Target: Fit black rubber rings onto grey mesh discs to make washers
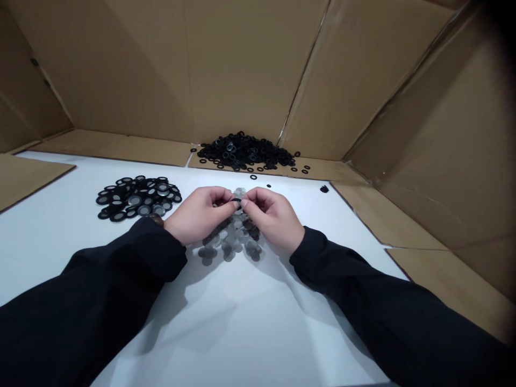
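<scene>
Between my two hands, a small black ring (237, 202) is pinched at its edges. My left hand (205, 212) grips its left side with thumb and fingers closed. The right side is in the closed fingers of my right hand (273, 216). Fingertips cover much of the ring, so I cannot tell whether a disc sits in it. Right below both hands lies a loose pile of thin grey mesh-like discs (236, 236) on the white surface. To the left of my left hand is a heap of black rings with grey discs in them (139, 198).
A large heap of plain black rings (245, 150) rests against the cardboard back wall (242, 64). One stray ring (253, 177) and a small black scrap (324, 189) lie on the white tabletop (242, 328). Cardboard also walls in the left and right sides.
</scene>
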Demonstrator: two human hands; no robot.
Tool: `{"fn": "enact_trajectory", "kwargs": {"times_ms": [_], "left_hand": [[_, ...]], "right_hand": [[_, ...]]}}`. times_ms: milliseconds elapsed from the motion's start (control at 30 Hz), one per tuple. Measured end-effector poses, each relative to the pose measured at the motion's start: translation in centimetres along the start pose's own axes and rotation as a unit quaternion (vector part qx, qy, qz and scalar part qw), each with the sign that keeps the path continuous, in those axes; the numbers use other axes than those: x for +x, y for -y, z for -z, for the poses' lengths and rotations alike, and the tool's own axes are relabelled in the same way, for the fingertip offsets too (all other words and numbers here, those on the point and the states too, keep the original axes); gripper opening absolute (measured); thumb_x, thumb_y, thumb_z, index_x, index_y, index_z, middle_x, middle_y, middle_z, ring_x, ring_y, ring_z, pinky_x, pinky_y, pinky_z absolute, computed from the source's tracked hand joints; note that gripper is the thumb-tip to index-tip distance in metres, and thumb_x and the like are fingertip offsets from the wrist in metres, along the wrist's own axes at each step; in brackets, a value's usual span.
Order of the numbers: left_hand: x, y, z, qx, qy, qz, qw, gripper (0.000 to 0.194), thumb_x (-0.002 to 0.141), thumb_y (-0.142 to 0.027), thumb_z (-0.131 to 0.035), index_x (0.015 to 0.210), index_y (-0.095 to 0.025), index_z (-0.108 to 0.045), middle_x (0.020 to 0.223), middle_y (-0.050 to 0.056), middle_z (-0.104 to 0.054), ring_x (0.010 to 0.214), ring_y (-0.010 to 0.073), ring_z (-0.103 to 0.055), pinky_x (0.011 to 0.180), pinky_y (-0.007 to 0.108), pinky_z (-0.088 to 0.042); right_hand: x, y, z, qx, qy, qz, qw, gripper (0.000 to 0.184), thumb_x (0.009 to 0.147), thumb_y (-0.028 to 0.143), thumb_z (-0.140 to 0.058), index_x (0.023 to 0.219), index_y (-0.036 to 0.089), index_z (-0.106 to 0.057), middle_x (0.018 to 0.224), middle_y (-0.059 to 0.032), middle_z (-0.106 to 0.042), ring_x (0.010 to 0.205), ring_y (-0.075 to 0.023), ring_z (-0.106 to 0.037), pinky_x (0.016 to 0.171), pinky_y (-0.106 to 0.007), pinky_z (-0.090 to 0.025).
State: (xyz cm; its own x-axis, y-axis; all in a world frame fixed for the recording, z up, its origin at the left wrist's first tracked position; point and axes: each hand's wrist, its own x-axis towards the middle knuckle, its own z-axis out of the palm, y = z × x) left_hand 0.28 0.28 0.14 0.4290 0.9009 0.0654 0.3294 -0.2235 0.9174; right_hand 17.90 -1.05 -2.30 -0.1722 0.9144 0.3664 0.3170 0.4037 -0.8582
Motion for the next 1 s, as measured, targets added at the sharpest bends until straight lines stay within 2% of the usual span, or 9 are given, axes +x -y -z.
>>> {"fn": "enact_trajectory", "kwargs": {"times_ms": [133,367,500,600,667,767,1000], "left_hand": [[-0.01,-0.19,-0.07,-0.012,0.012,0.004,1.0,0.021,0.083,-0.036,-0.058,0.081,-0.015,-0.062,0.065,-0.002,-0.054,0.055,0.0086,-0.046,0.048,0.019,-0.035],[0.06,0.05,-0.06,-0.007,-0.012,0.006,1.0,0.014,0.08,-0.029,-0.058,0.079,-0.015,-0.061,0.066,-0.002,-0.055,0.057,0.009,-0.048,0.05,0.02,-0.036],[0.21,-0.1,-0.06,-0.025,-0.02,0.017,0.999,0.014,0.079,-0.029,-0.058,0.078,-0.015,-0.061,0.065,-0.002,-0.054,0.056,0.009,-0.047,0.05,0.02,-0.036],[0.26,-0.32,-0.34,-0.045,-0.018,0.015,0.999,0.015,0.079,-0.03,-0.059,0.076,-0.015,-0.061,0.065,-0.001,-0.055,0.056,0.0093,-0.047,0.05,0.021,-0.036],[0.22,-0.47,-0.6,-0.044,-0.01,0.008,0.999,0.015,0.078,-0.03,-0.06,0.074,-0.015,-0.061,0.064,-0.001,-0.055,0.056,0.0099,-0.047,0.05,0.021,-0.036],[0.12,-0.67,-0.8,-0.037,0.0,0.007,0.999,0.016,0.078,-0.031,-0.059,0.075,-0.016,-0.063,0.065,-0.001,-0.056,0.057,0.0107,-0.049,0.049,0.022,-0.037],[0.05,-0.84,-0.36,-0.037,-0.003,0.014,0.999,0.017,0.08,-0.031,-0.057,0.084,-0.015,-0.065,0.067,0.0,-0.059,0.056,0.0106,-0.05,0.05,0.022,-0.038]], "right_hand": [[-0.02,0.1,-0.03,-0.002,-0.02,0.0,1.0,0.017,0.086,0.031,-0.056,0.077,0.017,-0.057,0.063,0.0032,-0.051,0.057,-0.0094,-0.043,0.053,-0.022,-0.036],[-0.01,0.13,-0.04,-0.031,0.023,0.023,0.999,0.017,0.087,0.031,-0.054,0.08,0.017,-0.059,0.067,0.0019,-0.053,0.061,-0.0104,-0.047,0.058,-0.024,-0.04],[-0.16,0.13,0.05,-0.094,0.004,0.078,0.992,0.01,0.084,0.025,-0.056,0.09,0.018,-0.059,0.075,0.0003,-0.056,0.064,-0.0115,-0.049,0.06,-0.025,-0.042],[-0.11,0.12,0.07,-0.16,-0.016,0.136,0.978,0.026,0.074,0.021,-0.065,0.099,0.019,-0.056,0.089,-0.0026,-0.057,0.071,-0.0138,-0.05,0.065,-0.027,-0.045],[-0.01,0.09,0.08,-0.184,-0.027,0.167,0.968,0.025,0.072,0.018,-0.065,0.095,0.019,-0.055,0.092,-0.0034,-0.056,0.075,-0.0147,-0.051,0.067,-0.029,-0.046],[0.09,0.03,0.12,-0.187,-0.035,0.2,0.961,0.019,0.075,0.014,-0.062,0.093,0.019,-0.059,0.095,-0.0049,-0.055,0.081,-0.0158,-0.053,0.071,-0.03,-0.048],[0.0,-0.33,0.31,-0.166,-0.038,0.236,0.957,0.026,0.083,0.017,-0.06,0.108,0.024,-0.066,0.108,-0.0075,-0.053,0.099,-0.0186,-0.056,0.08,-0.035,-0.051]]}}
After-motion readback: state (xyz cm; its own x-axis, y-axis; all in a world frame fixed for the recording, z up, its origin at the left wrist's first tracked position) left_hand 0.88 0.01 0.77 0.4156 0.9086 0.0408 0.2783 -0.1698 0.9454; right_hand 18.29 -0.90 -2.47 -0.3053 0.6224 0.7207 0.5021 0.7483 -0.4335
